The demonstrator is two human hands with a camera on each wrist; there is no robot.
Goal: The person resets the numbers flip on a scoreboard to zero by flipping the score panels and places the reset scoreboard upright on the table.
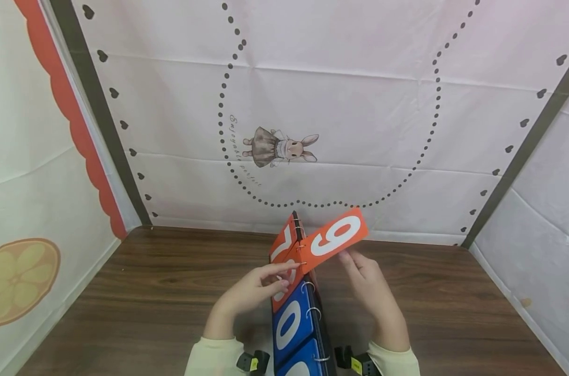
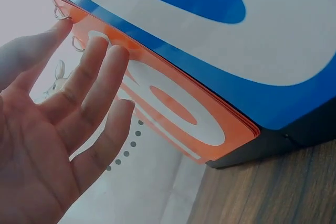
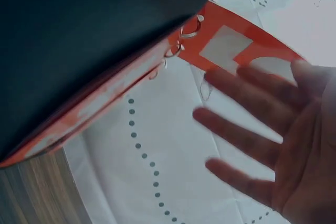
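A flip scoreboard (image 1: 318, 313) with a black backing stands tilted on the table, its number cards hung on metal rings. My right hand (image 1: 366, 279) pinches the lower edge of an orange number card (image 1: 335, 238), which is swung out to the right on its rings and reads as a 9 in the head view. My left hand (image 1: 251, 290) has its fingers stretched over the left orange cards (image 2: 173, 103), one fingertip at a ring (image 2: 62, 13). Nearer to me hang the blue cards (image 1: 294, 321), one with a white 0.
The scoreboard stands on a dark wooden table (image 1: 186, 292). Behind rises a white cloth wall (image 1: 359, 115) with a printed rabbit (image 1: 282, 147) and dotted lines. Cloth sides close off left and right. Both wrists wear small black cameras (image 1: 253, 362).
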